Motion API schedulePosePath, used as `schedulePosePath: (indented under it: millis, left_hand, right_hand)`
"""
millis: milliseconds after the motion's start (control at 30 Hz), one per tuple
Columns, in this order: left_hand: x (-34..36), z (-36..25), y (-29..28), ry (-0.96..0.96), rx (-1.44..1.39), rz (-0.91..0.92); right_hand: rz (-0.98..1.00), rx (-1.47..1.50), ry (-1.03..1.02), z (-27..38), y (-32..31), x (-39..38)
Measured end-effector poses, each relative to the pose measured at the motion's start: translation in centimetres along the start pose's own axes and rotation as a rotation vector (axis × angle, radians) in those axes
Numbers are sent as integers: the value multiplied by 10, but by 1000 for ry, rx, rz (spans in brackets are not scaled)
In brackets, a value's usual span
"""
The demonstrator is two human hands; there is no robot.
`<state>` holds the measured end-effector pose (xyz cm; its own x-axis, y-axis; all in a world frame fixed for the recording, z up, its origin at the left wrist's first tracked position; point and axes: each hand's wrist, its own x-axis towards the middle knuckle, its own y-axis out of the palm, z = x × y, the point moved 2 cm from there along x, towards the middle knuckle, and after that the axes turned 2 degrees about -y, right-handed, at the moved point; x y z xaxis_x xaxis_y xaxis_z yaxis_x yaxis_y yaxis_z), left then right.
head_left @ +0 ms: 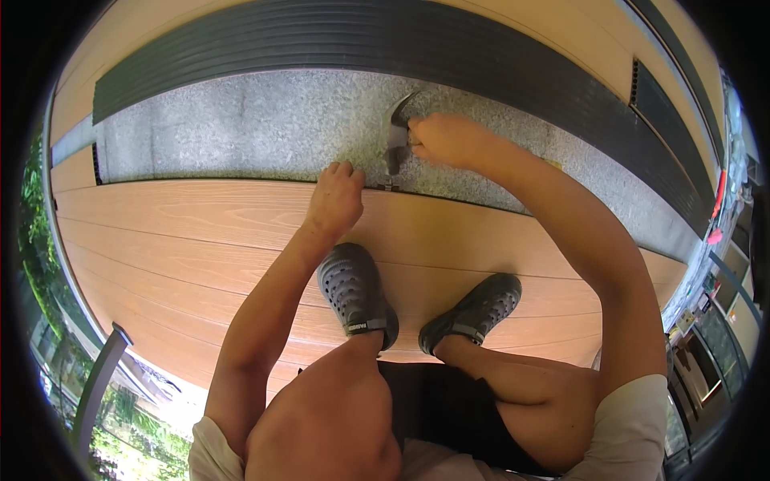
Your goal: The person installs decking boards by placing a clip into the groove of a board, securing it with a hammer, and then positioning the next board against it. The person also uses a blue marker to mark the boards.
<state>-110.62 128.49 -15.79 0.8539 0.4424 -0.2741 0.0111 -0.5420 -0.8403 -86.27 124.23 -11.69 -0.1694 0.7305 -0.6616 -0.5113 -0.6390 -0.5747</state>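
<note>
Someone is bent low over a half-covered concrete floor (265, 124), and from where I stand the work in hand looks like seating a small clip (388, 187) at the far edge of the nearest wood-coloured plank (437, 223). The right hand (449, 140) has its grip clamped on a hammer (397, 135), close up by the head; the claw points away from the person, while the striking end hangs just beyond the clip, over the bare concrete. The left hand (341, 196) is at that same plank edge, a little to the left of the clip, its fingers curled over the rim; I can't tell whether they pinch anything or simply steady the board. Past the concrete lies a dark ribbed board (385, 40), running alongside the gap and well apart from the laid planks. The person's feet, in grey clogs (353, 284), rest on the finished planking. As I judge it, the next move calls for short, light taps squarely on the clip, with the left fingers well out of the hammer's path; a slanted blow could chip the plank's edge or knock the clip askew.
</note>
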Motion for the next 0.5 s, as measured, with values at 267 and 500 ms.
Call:
schedulePosePath:
  millis: [267, 500]
  left_hand:
    - [3, -1, -3, -11, -22, 5]
    - [1, -1, -2, -14, -31, 8]
  right_hand:
    - [74, -26, -24, 0, 0, 0]
    - [-19, 25, -41, -7, 0, -6]
